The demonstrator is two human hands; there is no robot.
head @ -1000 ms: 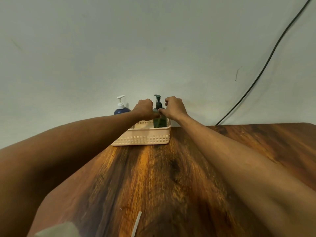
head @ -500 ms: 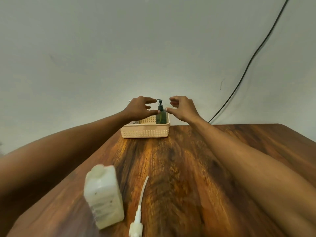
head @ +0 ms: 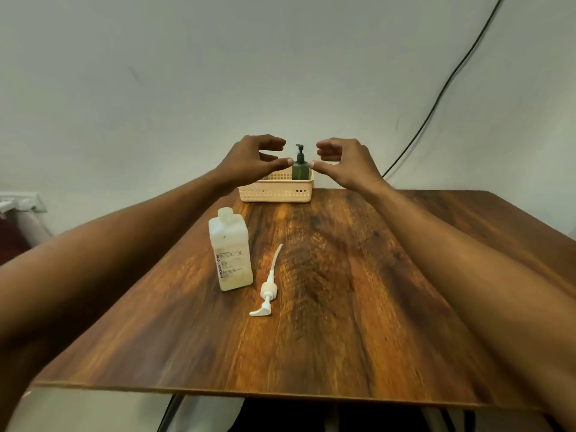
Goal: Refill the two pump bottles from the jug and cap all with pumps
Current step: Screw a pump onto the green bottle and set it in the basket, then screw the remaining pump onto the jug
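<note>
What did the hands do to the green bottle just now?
The left hand and right hand uncurled off the green bottle and spread apart beside it. It stays upright in the basket. The jug and loose pump came into view.

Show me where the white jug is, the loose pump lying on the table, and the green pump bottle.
white jug (head: 231,244): head view, on the front of its body, above the label.
loose pump (head: 268,290): head view, on its white screw collar.
green pump bottle (head: 300,171): head view, on its dark green body.

Wood-grain table (head: 343,307), beige perforated basket (head: 274,192) at its far edge, black cable (head: 436,99) down pale wall (head: 156,73)
</note>
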